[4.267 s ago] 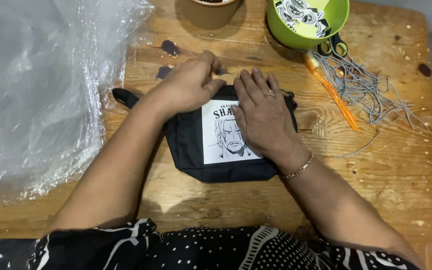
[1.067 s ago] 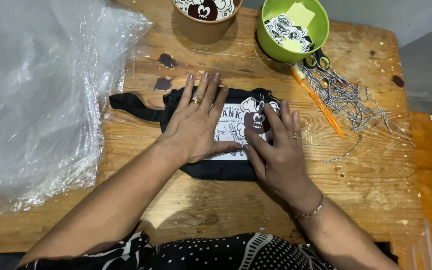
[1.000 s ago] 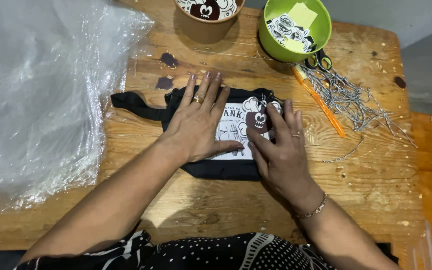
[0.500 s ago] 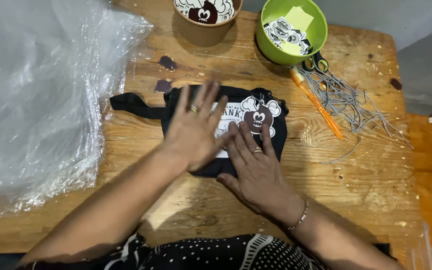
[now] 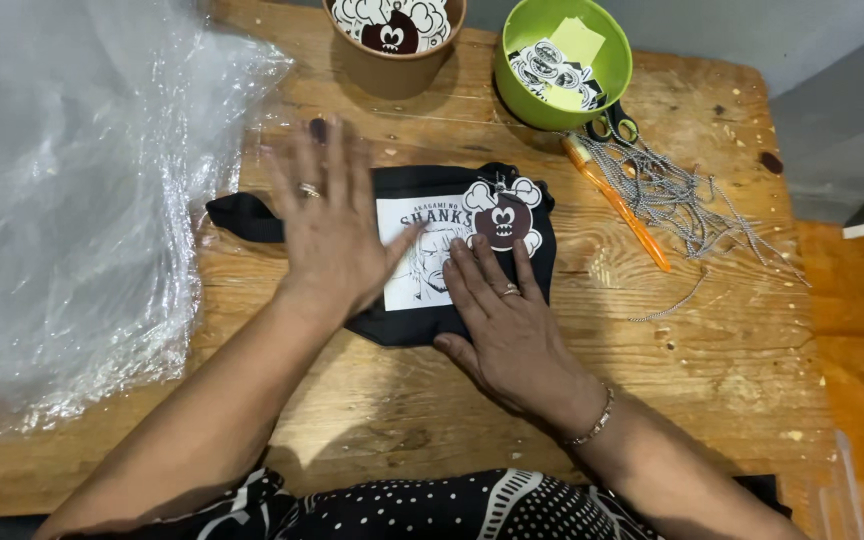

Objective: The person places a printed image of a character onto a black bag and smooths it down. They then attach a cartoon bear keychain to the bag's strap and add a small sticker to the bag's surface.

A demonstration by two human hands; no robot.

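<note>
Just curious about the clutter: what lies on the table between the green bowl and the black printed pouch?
Only bare wooden table separates the green bowl from the black pouch, in the head view.

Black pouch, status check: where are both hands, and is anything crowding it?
Left hand flat on black pouch, fingers spread. Right hand flat on its lower right. Skull-shaped tag lies on top. Orange pen and ball chains just right, apart.

Worn wooden table (image 5: pixel 372 430) under black pouch (image 5: pixel 542 262), clear plastic sheeting (image 5: pixel 72 210), green bowl (image 5: pixel 522 95), brown cup (image 5: pixel 392 75), orange pen (image 5: pixel 620 205), bead chains (image 5: pixel 682 200).
</note>
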